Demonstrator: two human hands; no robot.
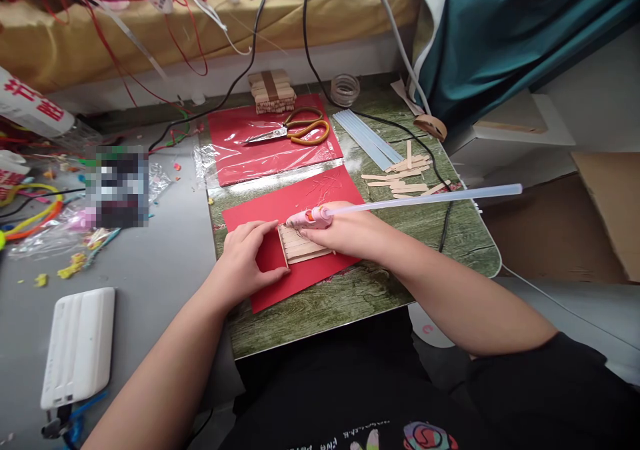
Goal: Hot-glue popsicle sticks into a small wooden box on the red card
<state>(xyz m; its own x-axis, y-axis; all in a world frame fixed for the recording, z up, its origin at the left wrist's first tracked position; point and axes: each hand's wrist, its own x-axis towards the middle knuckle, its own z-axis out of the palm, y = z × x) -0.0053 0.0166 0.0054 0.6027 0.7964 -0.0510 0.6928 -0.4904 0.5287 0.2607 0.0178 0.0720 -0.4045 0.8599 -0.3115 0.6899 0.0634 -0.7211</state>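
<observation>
A small panel of wooden craft sticks (305,250), laid side by side, rests on a red sheet (270,290). My left hand (245,253) spans the panel's left end, thumb at the near corner and fingertips at the far corner, gripping it. In my right hand (345,230) is a pink hot glue gun (310,219), its nozzle end over the panel's far left corner. A long translucent glue stick (425,201) juts out of the gun's back to the right. My right hand hides part of the panel and the gun's handle.
Scissors (300,130) lie on a wrapped red pack (230,150). Behind are a bundle of craft sticks (273,92) and a tape roll (345,90). Spare glue sticks (367,140) and loose craft sticks (407,177) lie right. A black cable (445,217) crosses the table; a white power bank (80,347) lies left.
</observation>
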